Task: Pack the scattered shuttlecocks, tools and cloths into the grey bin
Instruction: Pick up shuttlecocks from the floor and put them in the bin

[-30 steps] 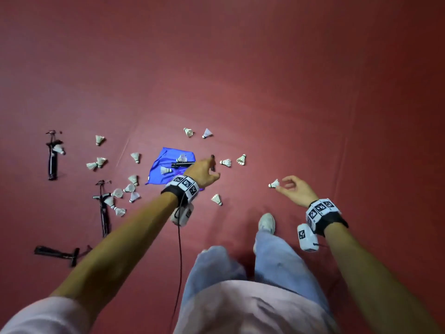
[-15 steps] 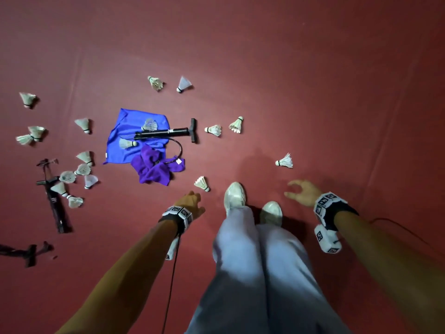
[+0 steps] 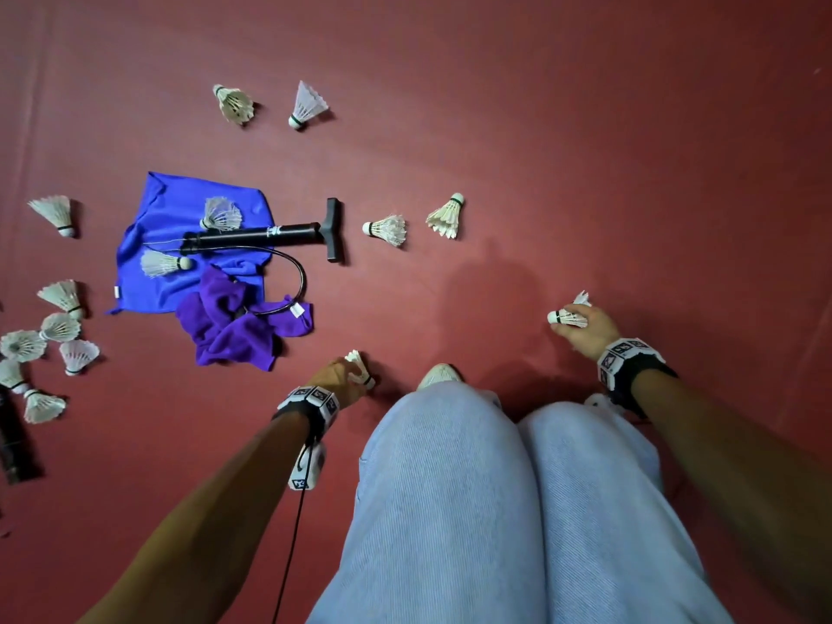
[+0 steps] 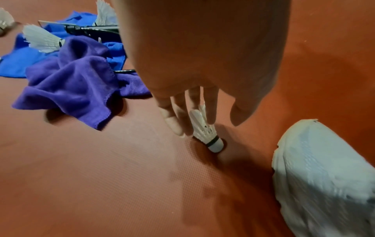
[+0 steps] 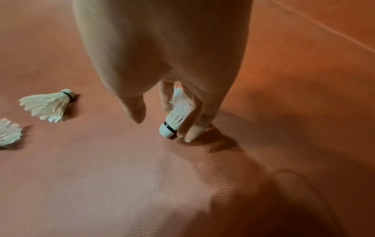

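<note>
Two hands at work: both are reaching down to the red floor (image 3: 585, 128), each taking one shuttlecock at the same moment.
Far left cluster: loose shuttlecocks (image 3: 58, 326) are lying beside a dark pump (image 3: 11, 439) that the frame edge is cutting off.
Cloth pile: a black pump (image 3: 261, 234) and its hose are resting across the blue cloth (image 3: 157, 281), with the purple cloth (image 3: 234, 331) bunched against it and two shuttlecocks sitting on the blue one.
Left hand (image 3: 335, 378): fingers are curling round a shuttlecock (image 4: 205, 129) whose cork is touching the floor, just beside the white shoe (image 4: 324, 176).
Right hand (image 3: 585, 328): fingers are closing round another shuttlecock (image 5: 175, 118), cork pointing down at the floor.
Step in hand: the gathering of shuttlecocks is just starting; most pieces are lying unpacked.
Grey bin: not showing in any view, so its place cannot be told.
Next move: probably lifting both shuttlecocks lightly by the skirt without crushing feathers, then turning to find the bin.
Open room: bare floor is stretching wide to the right; the left side is crowded, and the knees are limiting the reach inward.
</note>
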